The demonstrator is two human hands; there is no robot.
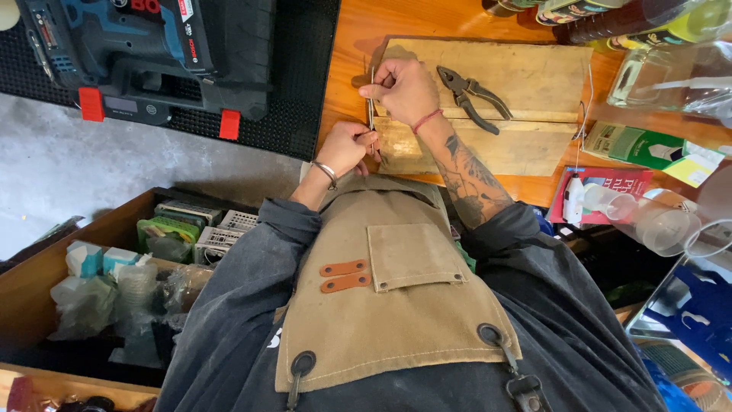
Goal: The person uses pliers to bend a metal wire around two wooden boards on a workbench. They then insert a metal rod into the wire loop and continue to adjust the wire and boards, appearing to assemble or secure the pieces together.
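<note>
Head view looks down past a tan apron (396, 305): both hands pinch a thin metal rod (371, 99) — perhaps a wire — held upright at centre frame above the wooden board (534, 76). Right hand (404, 90) grips its upper part, left hand (347, 146) its lower end. Pliers (473, 98) lie just right of them.

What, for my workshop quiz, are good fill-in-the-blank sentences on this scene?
1. The left hand wears a silver ___ at the wrist.
2. The right hand pinches the thin metal rod farther from the body than the ___ hand.
3. On the wooden board lie grey ___.
Missing: bracelet; left; pliers.
</note>
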